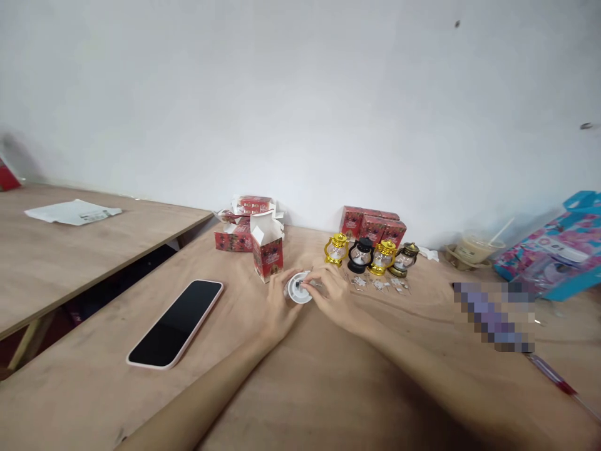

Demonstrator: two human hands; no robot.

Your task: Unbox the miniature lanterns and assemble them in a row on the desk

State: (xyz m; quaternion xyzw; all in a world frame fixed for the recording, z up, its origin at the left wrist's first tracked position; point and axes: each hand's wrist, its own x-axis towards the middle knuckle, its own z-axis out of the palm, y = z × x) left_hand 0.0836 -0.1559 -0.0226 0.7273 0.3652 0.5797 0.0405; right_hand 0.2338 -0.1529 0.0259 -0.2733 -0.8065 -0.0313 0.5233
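My left hand is curled around the side of a white round plastic piece with a raised ring, held just over the table. With thumb and fingertips pinched, my right hand works at the middle of that piece, where a small dark part shows; what the fingertips grip is too small to make out. Right behind the hands stands an opened red printed box with its white flaps up. Several small lanterns stand in a row to the right: gold ones, a black one and a bronze one.
Small clear packets lie before the lanterns, red boxes behind. More opened boxes sit back left. A phone lies left, near a gap between tables. On the right are a drink cup, a floral bag and a screwdriver.
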